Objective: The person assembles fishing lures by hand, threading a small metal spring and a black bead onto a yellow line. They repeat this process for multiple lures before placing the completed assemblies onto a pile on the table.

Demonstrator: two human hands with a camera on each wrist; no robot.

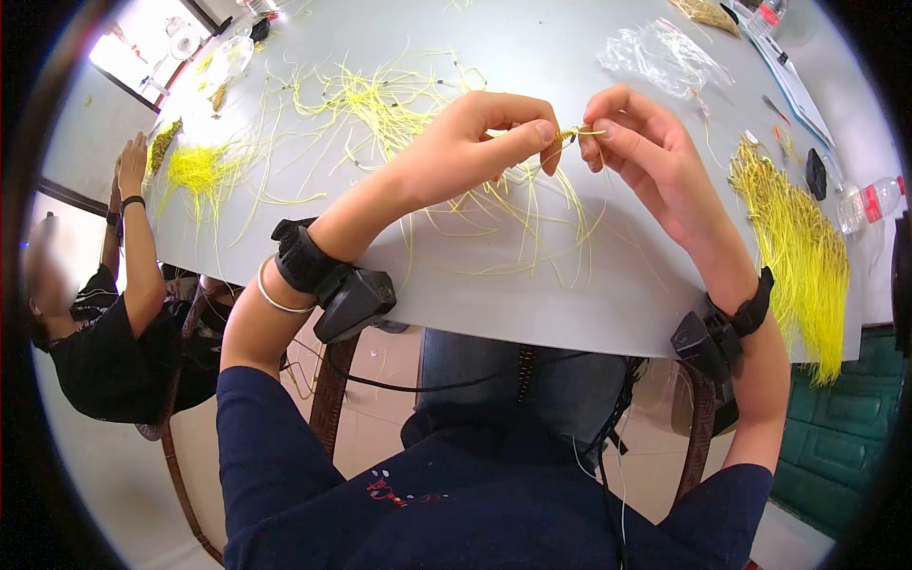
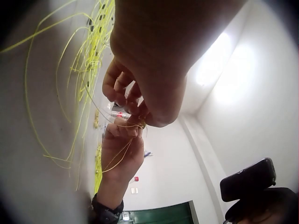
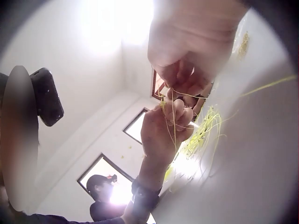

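Observation:
My left hand pinches a small yellow-and-dark coiled piece of cord between thumb and forefinger. In the right wrist view this coil shows as a striped, tightly wound stub at the fingertips. Just to its right, my right hand pinches a thin yellow cord that runs from the coil. Both hands are raised above the table, fingertips almost meeting. Loose strands hang from between them in the left wrist view. Behind and below lies a loose spread of yellow cords with small dark bits on them.
A thick bundle of yellow cords hangs over the table's right edge. Nearby are a bottle, a clear plastic bag and a clipboard. Another yellow pile lies at left, beside a seated person.

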